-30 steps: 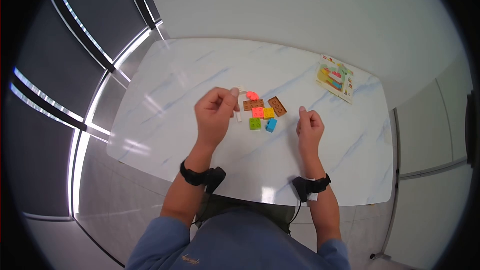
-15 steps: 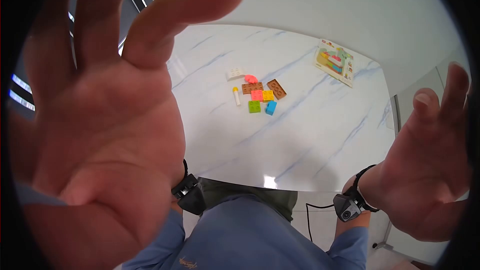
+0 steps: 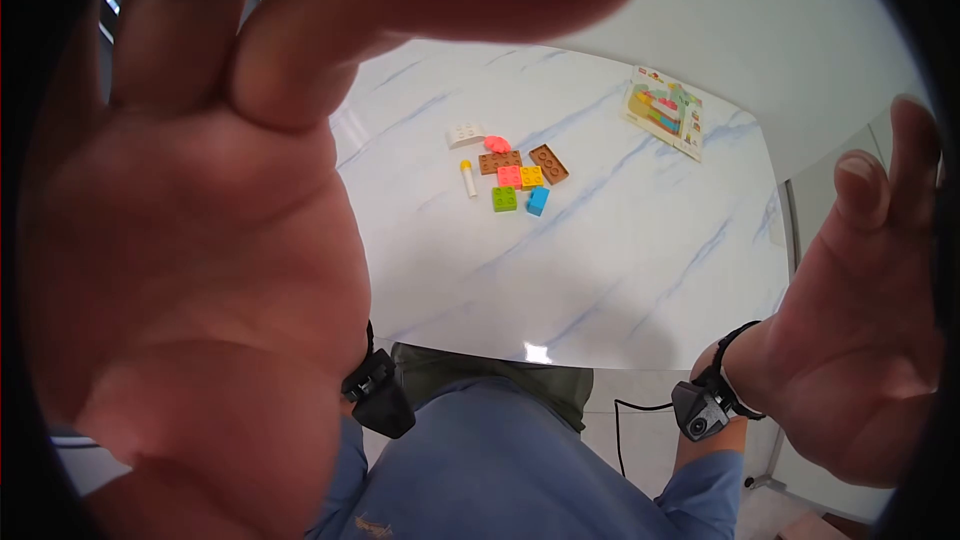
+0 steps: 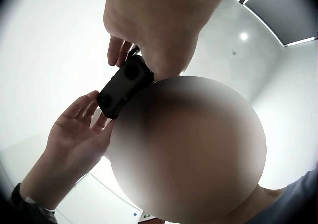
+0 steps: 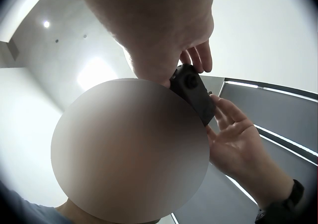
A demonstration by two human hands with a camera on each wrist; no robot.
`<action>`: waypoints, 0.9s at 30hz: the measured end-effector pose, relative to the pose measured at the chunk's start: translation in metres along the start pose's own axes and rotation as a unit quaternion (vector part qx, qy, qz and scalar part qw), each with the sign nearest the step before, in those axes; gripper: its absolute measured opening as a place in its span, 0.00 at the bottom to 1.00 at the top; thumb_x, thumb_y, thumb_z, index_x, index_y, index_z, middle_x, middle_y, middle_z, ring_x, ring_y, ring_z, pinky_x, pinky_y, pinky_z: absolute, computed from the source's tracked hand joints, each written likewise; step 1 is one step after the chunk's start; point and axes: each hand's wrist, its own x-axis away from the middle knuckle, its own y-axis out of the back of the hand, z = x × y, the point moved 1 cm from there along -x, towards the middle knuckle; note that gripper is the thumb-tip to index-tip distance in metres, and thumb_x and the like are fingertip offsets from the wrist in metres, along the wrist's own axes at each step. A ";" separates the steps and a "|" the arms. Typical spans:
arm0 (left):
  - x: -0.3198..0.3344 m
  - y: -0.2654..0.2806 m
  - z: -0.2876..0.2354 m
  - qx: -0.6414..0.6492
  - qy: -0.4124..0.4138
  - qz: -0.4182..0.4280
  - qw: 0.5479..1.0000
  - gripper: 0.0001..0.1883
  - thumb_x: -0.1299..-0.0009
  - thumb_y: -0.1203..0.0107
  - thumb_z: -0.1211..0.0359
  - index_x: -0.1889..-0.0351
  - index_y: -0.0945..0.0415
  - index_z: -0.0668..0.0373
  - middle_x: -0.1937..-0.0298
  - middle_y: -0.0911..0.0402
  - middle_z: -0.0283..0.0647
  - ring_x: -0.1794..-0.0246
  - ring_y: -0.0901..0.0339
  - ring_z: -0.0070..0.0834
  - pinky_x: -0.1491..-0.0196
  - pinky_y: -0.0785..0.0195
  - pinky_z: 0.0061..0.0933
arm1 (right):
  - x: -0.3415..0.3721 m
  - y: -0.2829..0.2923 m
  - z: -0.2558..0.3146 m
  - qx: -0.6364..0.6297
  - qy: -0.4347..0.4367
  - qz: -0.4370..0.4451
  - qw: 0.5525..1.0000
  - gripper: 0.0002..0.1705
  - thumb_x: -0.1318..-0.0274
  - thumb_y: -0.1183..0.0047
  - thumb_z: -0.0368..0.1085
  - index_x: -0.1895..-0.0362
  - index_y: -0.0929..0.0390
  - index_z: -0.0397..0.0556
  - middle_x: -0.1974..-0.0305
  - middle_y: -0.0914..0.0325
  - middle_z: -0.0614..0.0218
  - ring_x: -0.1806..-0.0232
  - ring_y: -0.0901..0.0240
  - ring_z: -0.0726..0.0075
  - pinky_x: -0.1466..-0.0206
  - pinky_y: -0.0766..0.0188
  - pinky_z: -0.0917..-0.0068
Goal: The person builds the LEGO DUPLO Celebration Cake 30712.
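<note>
Both hands are raised to the black head camera (image 4: 124, 87), holding its two ends between fingers and thumb. My left hand (image 3: 200, 260) looms large across the left of the head view, palm toward the lens. At the right edge of that view is my right hand (image 3: 850, 330), also palm inward. In the right wrist view the same camera (image 5: 195, 92) sits at the brow, partly covered by the blurred face area. Below, apart from the hands, toy bricks lie on the table: white (image 3: 466, 134), green (image 3: 504, 200), blue (image 3: 538, 202), yellow (image 3: 531, 177) and pink (image 3: 509, 177).
Two brown bricks (image 3: 548, 164), a coral-pink piece (image 3: 497, 144) and a white candle piece (image 3: 468, 180) lie among the others on the marbled table (image 3: 620, 270). A picture booklet (image 3: 664, 112) lies at the far right. A cable (image 3: 618, 435) hangs near the right wrist.
From above the table, both hands have come up to the head camera, their fingers uncurling. The left palm now fills more of the head view, and the table appears slightly higher in it.
</note>
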 end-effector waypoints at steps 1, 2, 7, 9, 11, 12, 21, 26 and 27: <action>0.000 0.001 0.002 -0.003 0.002 -0.001 1.000 0.15 0.24 0.48 0.58 0.51 0.27 0.60 0.56 0.18 0.50 0.68 0.19 0.31 0.70 0.26 0.27 | 0.000 0.000 0.000 0.000 0.000 -0.001 1.000 0.16 0.28 0.57 0.42 0.52 0.29 0.39 0.56 0.23 0.49 0.65 0.23 0.63 0.68 0.23 0.72; -0.001 0.002 0.004 -0.005 0.005 -0.001 1.000 0.15 0.24 0.48 0.57 0.51 0.27 0.60 0.56 0.18 0.50 0.68 0.19 0.31 0.70 0.26 0.28 | 0.000 -0.001 0.000 0.001 0.000 0.000 1.000 0.16 0.28 0.57 0.42 0.52 0.29 0.39 0.56 0.23 0.49 0.65 0.23 0.62 0.67 0.23 0.72; 0.006 0.000 -0.011 0.005 0.004 0.005 1.000 0.16 0.24 0.47 0.56 0.52 0.27 0.58 0.57 0.18 0.50 0.69 0.19 0.31 0.71 0.27 0.28 | -0.001 -0.001 -0.001 0.004 -0.005 -0.003 1.000 0.17 0.28 0.56 0.43 0.52 0.29 0.39 0.55 0.23 0.48 0.64 0.22 0.62 0.67 0.22 0.72; 0.007 0.001 -0.016 0.010 0.005 0.006 1.000 0.16 0.24 0.47 0.55 0.53 0.26 0.58 0.57 0.18 0.49 0.70 0.19 0.31 0.72 0.27 0.28 | 0.001 -0.001 -0.001 0.005 -0.010 -0.007 1.000 0.17 0.28 0.56 0.43 0.52 0.29 0.39 0.55 0.23 0.48 0.64 0.21 0.62 0.67 0.21 0.72; 0.008 0.008 -0.014 0.017 0.009 0.005 1.000 0.16 0.24 0.47 0.54 0.53 0.26 0.58 0.58 0.18 0.49 0.70 0.19 0.31 0.72 0.27 0.28 | 0.003 -0.001 -0.003 0.007 -0.018 -0.018 1.000 0.17 0.28 0.55 0.43 0.51 0.29 0.39 0.54 0.23 0.47 0.64 0.21 0.62 0.67 0.21 0.72; 0.005 0.018 -0.005 0.019 0.015 0.000 1.000 0.16 0.24 0.47 0.54 0.54 0.26 0.57 0.58 0.18 0.49 0.70 0.19 0.32 0.72 0.27 0.28 | 0.005 -0.001 -0.004 0.007 -0.027 -0.026 0.999 0.18 0.28 0.55 0.44 0.51 0.29 0.39 0.54 0.23 0.47 0.64 0.21 0.62 0.66 0.21 0.72; 0.109 0.058 -0.038 0.036 0.494 0.140 0.857 0.08 0.34 0.37 0.68 0.71 0.19 0.62 0.74 0.18 0.44 0.75 0.20 0.33 0.70 0.29 0.28 | 0.099 0.018 -0.067 0.088 -0.338 -0.204 0.915 0.13 0.30 0.49 0.40 0.55 0.27 0.41 0.58 0.20 0.55 0.65 0.21 0.67 0.66 0.23 0.75; 0.277 0.080 -0.074 0.005 0.746 0.380 0.546 0.11 0.33 0.42 0.65 0.68 0.18 0.65 0.74 0.17 0.43 0.73 0.19 0.34 0.68 0.29 0.31 | 0.170 0.034 -0.109 0.106 -0.489 -0.252 0.828 0.12 0.32 0.45 0.39 0.58 0.24 0.43 0.67 0.20 0.65 0.69 0.24 0.75 0.69 0.27 0.78; 0.309 0.085 -0.085 0.002 0.791 0.388 0.474 0.11 0.33 0.42 0.65 0.68 0.17 0.65 0.73 0.17 0.43 0.72 0.18 0.32 0.67 0.27 0.30 | 0.177 0.033 -0.114 0.101 -0.499 -0.253 0.822 0.12 0.32 0.45 0.40 0.58 0.24 0.43 0.68 0.20 0.65 0.69 0.25 0.76 0.69 0.27 0.78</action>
